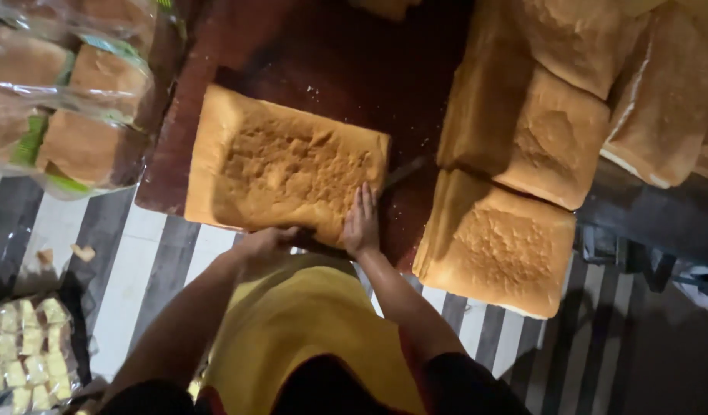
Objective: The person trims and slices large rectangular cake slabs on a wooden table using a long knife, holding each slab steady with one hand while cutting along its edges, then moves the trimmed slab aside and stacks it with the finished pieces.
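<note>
A large rectangular golden sponge slab lies on a dark red-brown wooden board. My right hand presses flat on the slab's near right corner, fingers together. At the slab's near edge, my left hand is closed around a dark handle. It seems to belong to a long knife whose blade pokes out past the slab's right side. The part of the blade between handle and tip is hidden by the slab and my right hand.
More sponge slabs are piled to the right and far right. Clear bags of cut sponge pieces sit at the upper left. A bag of small yellow cubes lies at the lower left. A black-and-white striped cloth covers the surface below.
</note>
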